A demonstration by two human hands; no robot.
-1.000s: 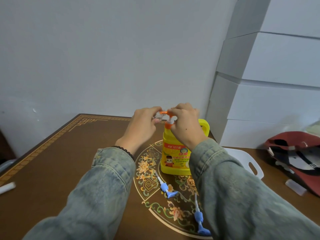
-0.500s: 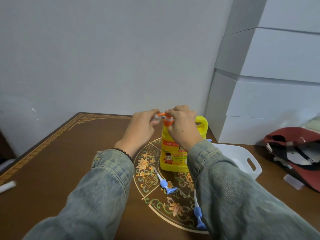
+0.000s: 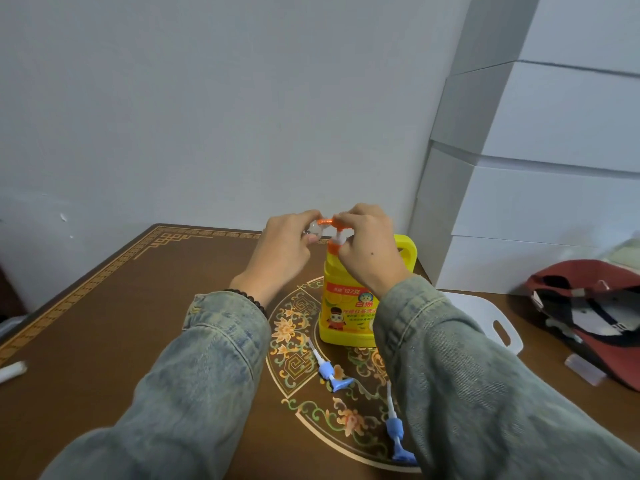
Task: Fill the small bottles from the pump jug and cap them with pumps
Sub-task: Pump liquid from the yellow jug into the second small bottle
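A yellow pump jug (image 3: pixel 346 306) with an orange pump head (image 3: pixel 327 222) stands on the table's round ornament. My right hand (image 3: pixel 367 247) rests on top of the pump head, fingers curled over it. My left hand (image 3: pixel 287 251) holds a small clear bottle (image 3: pixel 316 229) right at the pump's spout; most of the bottle is hidden by my fingers. Two blue pump caps with white tubes lie on the table in front of the jug, one (image 3: pixel 330 372) near it and one (image 3: pixel 396 434) closer to me.
A white handled basket (image 3: pixel 498 327) sits right of the jug, partly behind my right sleeve. A red cap (image 3: pixel 588 313) lies at the far right, white boxes (image 3: pixel 536 202) are stacked behind. A white object (image 3: pixel 12 370) lies at the table's left edge.
The pump head has risen a little under my right hand since half a second ago. My left hand keeps the small bottle at the spout.
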